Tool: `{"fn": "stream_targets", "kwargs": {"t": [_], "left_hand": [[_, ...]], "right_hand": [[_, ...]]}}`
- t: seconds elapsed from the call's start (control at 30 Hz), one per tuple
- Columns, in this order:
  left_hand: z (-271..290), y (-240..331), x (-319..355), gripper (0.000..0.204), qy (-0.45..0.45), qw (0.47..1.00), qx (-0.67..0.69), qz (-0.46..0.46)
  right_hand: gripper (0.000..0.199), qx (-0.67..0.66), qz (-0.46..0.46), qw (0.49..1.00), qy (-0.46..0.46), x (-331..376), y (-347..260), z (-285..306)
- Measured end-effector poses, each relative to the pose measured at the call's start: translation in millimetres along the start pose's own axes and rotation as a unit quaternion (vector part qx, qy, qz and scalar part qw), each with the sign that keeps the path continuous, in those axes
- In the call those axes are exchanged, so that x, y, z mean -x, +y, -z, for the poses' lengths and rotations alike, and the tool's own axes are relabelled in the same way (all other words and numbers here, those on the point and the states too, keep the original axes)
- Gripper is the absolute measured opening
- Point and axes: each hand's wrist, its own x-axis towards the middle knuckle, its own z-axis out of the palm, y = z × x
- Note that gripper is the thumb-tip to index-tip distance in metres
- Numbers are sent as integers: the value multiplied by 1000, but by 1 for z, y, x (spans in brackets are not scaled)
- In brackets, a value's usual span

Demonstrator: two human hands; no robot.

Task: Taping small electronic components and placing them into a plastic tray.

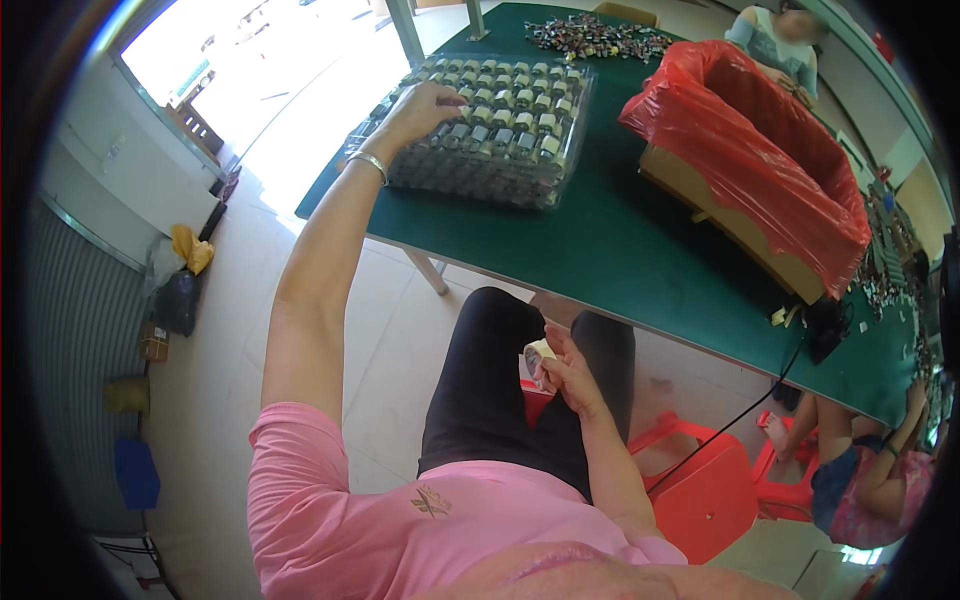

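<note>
A person in a pink shirt sits at a green table (620, 250), seen from above. The left hand (425, 105) reaches far forward and rests on the near left corner of a clear plastic tray (560, 150). The tray holds tight rows of small upright cylinders (510, 110) with pale tops and dark, shiny bodies. The fingers curl down over the tops of the nearest rows, spread a little; whether they grip one cylinder cannot be told. A thin bangle (368, 162) circles that wrist.

The right hand (565, 375) stays well back from the tray, over the lap below the table edge. Its fingers are closed around a small pale, rounded object (538, 352), held upright above something red (535, 400).

So the left hand is the one at the tray; the rows run away from it toward the tray's far right.

Right of the tray stands a cardboard box lined with a crinkled red plastic bag (760, 140). Beyond the tray lies a loose heap of small parts (600, 38). Other people sit at the far and right sides.
</note>
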Motion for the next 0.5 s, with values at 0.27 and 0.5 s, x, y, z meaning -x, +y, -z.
{"fn": "stream_targets", "kwargs": {"t": [0.27, 0.5], "left_hand": [[-3, 15, -3, 24, -11, 996, -85, -9], [5, -12, -12, 27, 33, 999, 10, 13]], "right_hand": [[59, -5, 3, 1000, 15, 5, -7, -1], [59, -10, 5, 1000, 0, 4, -3, 0]]}}
